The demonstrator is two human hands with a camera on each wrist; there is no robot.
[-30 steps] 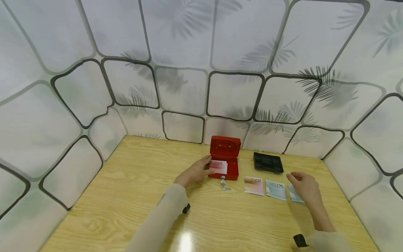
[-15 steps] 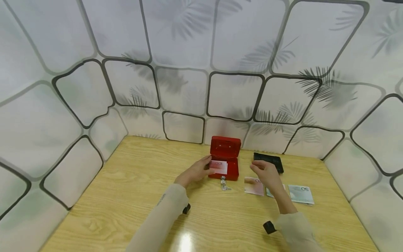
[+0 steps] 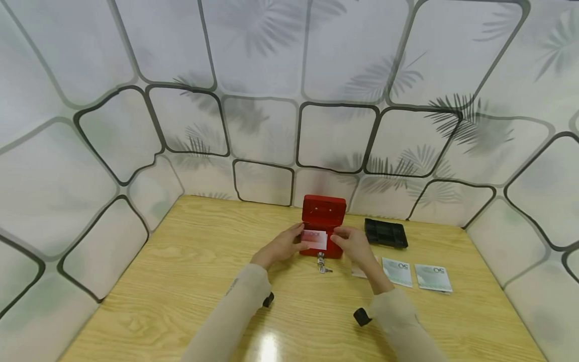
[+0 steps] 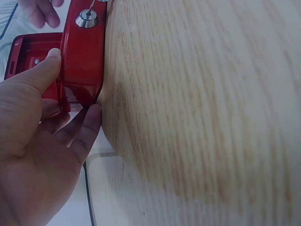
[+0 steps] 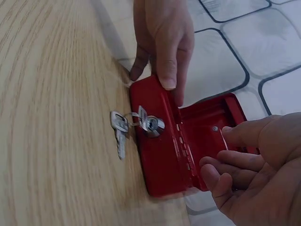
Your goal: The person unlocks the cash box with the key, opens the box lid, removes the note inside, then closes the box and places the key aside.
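A small red cash box [image 3: 323,212] stands with its lid raised, pink banknotes [image 3: 315,241] lying inside on the left. My left hand [image 3: 279,245] grips its left side wall; in the left wrist view, the thumb [image 4: 52,56] bends over the rim and the other fingers lie along the outside. Over the box's right part is my right hand [image 3: 355,245]. In the right wrist view its fingers [image 5: 244,162] curl loosely, with nothing visible between them. A key hangs from the front lock [image 5: 154,126], and a second key [image 5: 121,134] dangles on the ring.
Right of the box lies a black compartment tray [image 3: 385,233]. In front of it are a 50 note [image 3: 396,272] and a stack of 50 notes [image 3: 433,278]. Another note [image 3: 358,271] is mostly hidden by the right hand. A patterned curtain [image 3: 262,136] surrounds the wooden table [image 3: 181,281].
My right hand has swept left from above the far-right 50 notes, past the black tray, to the cash box. The left hand has stayed on the box's side.
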